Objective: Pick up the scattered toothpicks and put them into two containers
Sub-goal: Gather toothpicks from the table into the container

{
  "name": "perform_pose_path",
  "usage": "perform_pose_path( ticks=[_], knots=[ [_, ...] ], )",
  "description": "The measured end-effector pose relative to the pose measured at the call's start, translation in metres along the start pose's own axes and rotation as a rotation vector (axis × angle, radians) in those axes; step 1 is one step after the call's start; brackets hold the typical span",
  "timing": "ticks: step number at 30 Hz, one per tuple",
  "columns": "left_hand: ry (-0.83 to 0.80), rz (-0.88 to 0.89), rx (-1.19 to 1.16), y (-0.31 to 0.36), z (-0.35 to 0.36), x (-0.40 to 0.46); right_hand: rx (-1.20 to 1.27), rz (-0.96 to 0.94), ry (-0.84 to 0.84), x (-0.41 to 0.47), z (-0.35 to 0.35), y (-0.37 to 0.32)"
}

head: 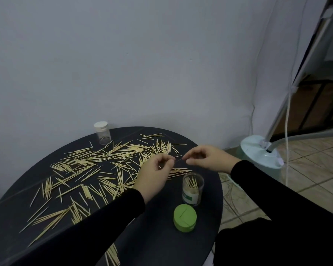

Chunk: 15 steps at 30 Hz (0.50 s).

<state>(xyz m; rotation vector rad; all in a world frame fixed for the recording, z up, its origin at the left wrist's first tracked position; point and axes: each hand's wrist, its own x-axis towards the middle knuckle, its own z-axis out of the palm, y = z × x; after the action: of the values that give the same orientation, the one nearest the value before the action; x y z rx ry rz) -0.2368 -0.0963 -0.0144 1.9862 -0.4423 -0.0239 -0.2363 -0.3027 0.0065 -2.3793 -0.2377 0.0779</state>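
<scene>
Your sleeves hide part of the near counter [161,244], and some toothpicks [88,166] run out of sight under your left forearm. Between your hands a single toothpick [178,157] is faint. Your left hand [156,176] and right hand [210,158] each close a pinching grip on one end of it, just beyond the open container [192,189]. The green lid [185,217] lies nearer. The capped container [102,133] stands at the far left edge.

Pale wooden toothpicks [96,169] lie scattered across the frame's lower left and centre, an open clear container [192,189] stands upright right of centre holding some upright, and a white-capped clear container [102,133] stands upright further up, left of centre.
</scene>
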Motion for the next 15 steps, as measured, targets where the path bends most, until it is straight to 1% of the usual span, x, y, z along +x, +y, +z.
perform_pose_path(
  ticks=[2,3,5,8,11,13,15],
  knots=[
    [-0.038,0.090,0.437,-0.013,-0.008,0.005,-0.158,0.050,-0.026,0.006,0.007,0.000],
    [-0.067,0.147,0.615,-0.019,-0.010,0.007,-0.215,0.073,-0.043,0.010,0.010,0.001],
    [-0.119,0.232,0.821,-0.026,-0.013,0.008,-0.327,0.095,-0.068,0.018,0.016,0.003],
    [-0.137,0.253,0.923,-0.033,-0.012,0.010,-0.483,0.096,-0.088,0.029,0.027,-0.002],
    [-0.103,0.206,0.969,-0.037,-0.010,0.015,-0.603,0.075,-0.103,0.036,0.034,-0.008],
    [-0.106,0.166,1.008,-0.039,-0.009,0.017,-0.651,0.065,-0.093,0.039,0.038,-0.010],
    [-0.130,0.163,1.047,-0.039,-0.010,0.019,-0.660,0.054,-0.071,0.040,0.039,-0.010]
  ],
)
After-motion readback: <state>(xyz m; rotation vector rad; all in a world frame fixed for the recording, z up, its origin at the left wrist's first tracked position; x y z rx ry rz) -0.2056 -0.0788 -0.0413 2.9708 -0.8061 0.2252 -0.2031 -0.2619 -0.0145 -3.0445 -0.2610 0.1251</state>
